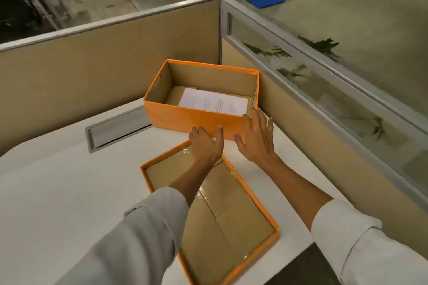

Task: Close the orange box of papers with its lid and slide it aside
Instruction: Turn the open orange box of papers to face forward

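Orange box (pixel 194 120) sits open just beyond your fingertips, papers (pixel 213 102) lying flat inside; its near wall hides their front edge. Lid (pixel 254 194) lies upside down under your forearms, near corner cut off by the frame. Left hand (pixel 206 146): fingers loosely spread, over the lid's far edge, grasping nothing; contact unclear. Right hand (pixel 257 139): open, fingers splayed, empty, by the box's near right corner.

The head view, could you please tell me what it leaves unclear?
- Papers: print too small to read.
- Lid: near corner cut off by the bottom edge; far end hidden under the left hand.
- Right hand: blurred; contact with the orange box uncertain.
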